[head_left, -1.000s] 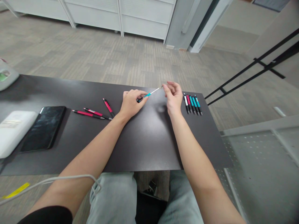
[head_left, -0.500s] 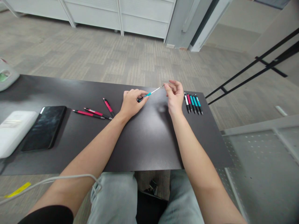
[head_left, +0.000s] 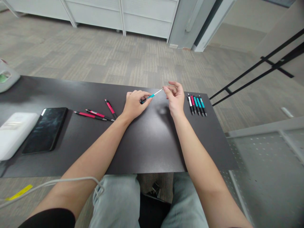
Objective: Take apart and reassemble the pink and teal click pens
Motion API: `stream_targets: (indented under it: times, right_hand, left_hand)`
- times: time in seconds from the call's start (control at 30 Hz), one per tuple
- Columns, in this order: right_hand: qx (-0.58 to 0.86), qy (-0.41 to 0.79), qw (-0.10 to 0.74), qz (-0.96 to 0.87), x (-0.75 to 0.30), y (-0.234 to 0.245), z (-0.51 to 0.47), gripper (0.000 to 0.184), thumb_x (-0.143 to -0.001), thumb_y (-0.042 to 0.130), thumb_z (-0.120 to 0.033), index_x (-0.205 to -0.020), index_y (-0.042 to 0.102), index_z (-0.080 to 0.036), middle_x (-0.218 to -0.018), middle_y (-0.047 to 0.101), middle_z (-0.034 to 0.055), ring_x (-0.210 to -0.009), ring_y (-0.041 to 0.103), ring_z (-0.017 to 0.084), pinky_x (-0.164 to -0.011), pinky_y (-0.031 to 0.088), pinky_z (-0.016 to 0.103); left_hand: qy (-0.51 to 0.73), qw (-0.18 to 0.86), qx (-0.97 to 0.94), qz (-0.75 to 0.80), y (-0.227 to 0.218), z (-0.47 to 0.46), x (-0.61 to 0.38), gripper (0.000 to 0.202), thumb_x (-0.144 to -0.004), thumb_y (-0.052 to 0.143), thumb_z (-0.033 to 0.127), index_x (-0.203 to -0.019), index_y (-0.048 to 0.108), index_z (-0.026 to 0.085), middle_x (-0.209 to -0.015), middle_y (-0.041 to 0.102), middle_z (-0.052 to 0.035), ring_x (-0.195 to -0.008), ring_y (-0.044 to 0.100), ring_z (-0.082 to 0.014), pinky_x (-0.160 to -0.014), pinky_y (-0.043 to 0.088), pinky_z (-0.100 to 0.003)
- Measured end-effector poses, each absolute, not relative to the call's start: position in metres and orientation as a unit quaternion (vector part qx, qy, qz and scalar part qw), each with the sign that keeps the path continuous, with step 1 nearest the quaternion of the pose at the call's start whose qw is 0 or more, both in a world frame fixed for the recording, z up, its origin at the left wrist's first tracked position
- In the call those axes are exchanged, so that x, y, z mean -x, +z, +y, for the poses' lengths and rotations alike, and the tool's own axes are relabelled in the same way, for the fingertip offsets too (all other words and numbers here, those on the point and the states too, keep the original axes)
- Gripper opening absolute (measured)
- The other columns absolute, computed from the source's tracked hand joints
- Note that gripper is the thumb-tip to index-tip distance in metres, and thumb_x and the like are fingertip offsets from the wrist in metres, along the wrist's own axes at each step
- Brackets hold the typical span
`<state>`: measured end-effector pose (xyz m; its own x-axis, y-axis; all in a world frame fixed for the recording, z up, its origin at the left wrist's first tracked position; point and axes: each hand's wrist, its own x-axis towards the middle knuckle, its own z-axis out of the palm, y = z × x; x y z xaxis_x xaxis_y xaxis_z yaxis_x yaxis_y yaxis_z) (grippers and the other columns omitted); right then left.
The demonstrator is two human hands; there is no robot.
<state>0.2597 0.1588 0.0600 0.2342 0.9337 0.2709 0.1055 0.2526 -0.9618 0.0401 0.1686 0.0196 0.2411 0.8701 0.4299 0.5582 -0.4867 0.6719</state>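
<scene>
My left hand (head_left: 136,103) is closed around a teal and black pen barrel (head_left: 151,96), near the far edge of the table. Out of the barrel's open end sticks a thin white pen refill (head_left: 158,91). Between thumb and forefinger, my right hand (head_left: 175,95) pinches the refill's far tip. Left of my left hand lie a pink pen (head_left: 110,107) and two more pink and black pens (head_left: 91,116). Beside my right hand, several white, pink and teal pens (head_left: 197,104) rest in a row.
A black phone (head_left: 45,130) and a white device (head_left: 17,134) lie on the left of the dark table (head_left: 144,142). A whitish container (head_left: 8,77) stands at the far left corner. A pale cable (head_left: 71,180) crosses my left forearm. Black metal bars (head_left: 256,69) rise at the right.
My right hand has moved slightly left toward my left hand, and less of the white refill shows outside the barrel. My left hand stays in place.
</scene>
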Motion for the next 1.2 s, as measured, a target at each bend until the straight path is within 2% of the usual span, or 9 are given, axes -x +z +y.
stream_targets:
  times: [0.2,0.43,0.53,0.67,0.77,1.0,1.1,1.2]
  right_hand:
    - [0.505,0.367,0.591,-0.51,-0.26,0.041,0.167,0.069,-0.093,0.113,-0.076,-0.137,0.079,-0.036,-0.115,0.088,0.0029,-0.102,0.084,0.025,-0.088,0.077,0.04]
    - [0.503,0.375,0.602,-0.495,-0.258,0.038,0.169,0.068,-0.094,0.109,-0.085,-0.13,0.083,-0.033,-0.117,0.088,0.0059,-0.107,0.085,0.027,-0.087,0.077,0.041]
    - [0.498,0.381,0.605,-0.491,-0.256,0.043,0.168,0.066,-0.092,0.11,-0.086,-0.121,0.083,-0.033,-0.114,0.088,0.0049,-0.105,0.085,0.027,-0.084,0.076,0.04]
    - [0.489,0.377,0.607,-0.5,-0.258,0.039,0.171,0.062,-0.089,0.115,-0.079,-0.108,0.078,-0.032,-0.116,0.089,0.006,-0.111,0.086,0.027,-0.089,0.077,0.04]
    - [0.49,0.372,0.6,-0.51,-0.262,0.03,0.175,0.062,-0.089,0.115,-0.077,-0.111,0.079,-0.032,-0.122,0.09,0.0078,-0.118,0.087,0.03,-0.093,0.078,0.042]
    - [0.492,0.377,0.594,-0.513,-0.261,0.028,0.172,0.072,-0.088,0.112,-0.086,-0.126,0.08,-0.035,-0.129,0.09,0.009,-0.124,0.087,0.033,-0.091,0.078,0.046]
    - [0.484,0.393,0.584,-0.52,-0.255,0.032,0.167,0.071,-0.086,0.115,-0.082,-0.125,0.078,-0.035,-0.125,0.09,0.0076,-0.115,0.084,0.031,-0.093,0.078,0.047]
    - [0.488,0.393,0.547,-0.555,-0.251,0.03,0.161,0.064,-0.085,0.118,-0.072,-0.119,0.079,-0.034,-0.117,0.088,0.0059,-0.11,0.081,0.031,-0.098,0.077,0.049]
  left_hand:
    - [0.392,0.194,-0.768,0.469,0.024,0.166,-0.042,0.017,-0.114,0.087,0.046,-0.124,0.094,0.035,-0.108,0.09,-0.0064,-0.115,0.081,-0.0388,-0.12,0.055,-0.061]
    - [0.391,0.19,-0.771,0.465,0.027,0.166,-0.042,0.016,-0.115,0.084,0.045,-0.123,0.094,0.036,-0.109,0.091,-0.0071,-0.113,0.083,-0.0383,-0.119,0.056,-0.061]
    - [0.395,0.193,-0.769,0.465,0.028,0.166,-0.042,0.019,-0.116,0.083,0.05,-0.124,0.094,0.037,-0.109,0.092,-0.0071,-0.113,0.083,-0.0385,-0.118,0.058,-0.061]
    - [0.396,0.193,-0.774,0.455,0.026,0.167,-0.041,0.019,-0.117,0.083,0.046,-0.127,0.095,0.037,-0.113,0.093,-0.0073,-0.113,0.086,-0.0375,-0.118,0.058,-0.06]
    - [0.397,0.193,-0.774,0.453,0.025,0.168,-0.04,0.017,-0.116,0.085,0.045,-0.126,0.095,0.037,-0.113,0.093,-0.0071,-0.114,0.088,-0.0378,-0.118,0.059,-0.06]
    - [0.418,0.213,-0.756,0.457,0.031,0.168,-0.042,0.018,-0.115,0.087,0.05,-0.121,0.095,0.035,-0.111,0.096,-0.0059,-0.112,0.09,-0.0363,-0.117,0.064,-0.058]
    - [0.455,0.233,-0.728,0.456,0.029,0.172,-0.042,0.023,-0.117,0.088,0.056,-0.12,0.094,0.034,-0.115,0.098,-0.0063,-0.111,0.091,-0.0349,-0.116,0.07,-0.056]
    - [0.517,0.236,-0.686,0.454,0.022,0.181,-0.04,0.032,-0.122,0.085,0.064,-0.127,0.093,0.033,-0.121,0.097,-0.0085,-0.118,0.092,-0.0344,-0.114,0.073,-0.054]
